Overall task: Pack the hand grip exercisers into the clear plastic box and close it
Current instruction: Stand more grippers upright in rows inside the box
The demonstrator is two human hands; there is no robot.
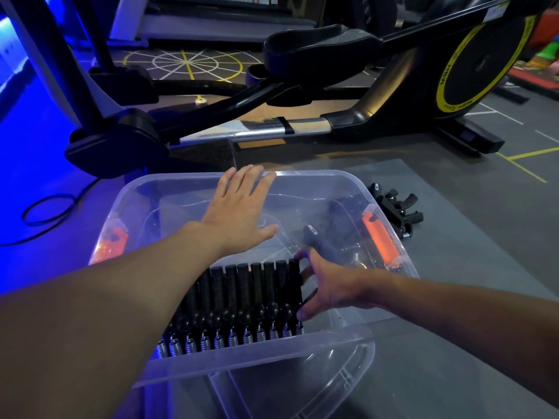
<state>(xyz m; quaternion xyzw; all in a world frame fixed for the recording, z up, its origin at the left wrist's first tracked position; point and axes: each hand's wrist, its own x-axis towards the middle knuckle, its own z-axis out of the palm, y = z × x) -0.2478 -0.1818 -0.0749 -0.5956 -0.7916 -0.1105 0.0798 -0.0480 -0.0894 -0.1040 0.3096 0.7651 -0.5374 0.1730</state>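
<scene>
The clear plastic box [305, 343] with orange latches stands on a grey mat in front of me. Inside, against the near wall, several black hand grip exercisers [242, 300] with steel springs stand side by side in a row. My right hand [326, 287] is inside the box, its fingers wrapped around the rightmost exerciser of the row. My left hand [242, 207] hovers flat and open over the far part of the box, fingers near the far rim. A few more exercisers [329, 240] lie loose in the box's right side. A small pile of exercisers [396, 207] lies on the mat outside.
The clear lid [302, 385] lies under the box's near side. A black elliptical trainer [332, 95] with a yellow-ringed wheel stands just beyond the box. A black cable [45, 213] loops on the floor at left. The grey mat [469, 237] extends to the right.
</scene>
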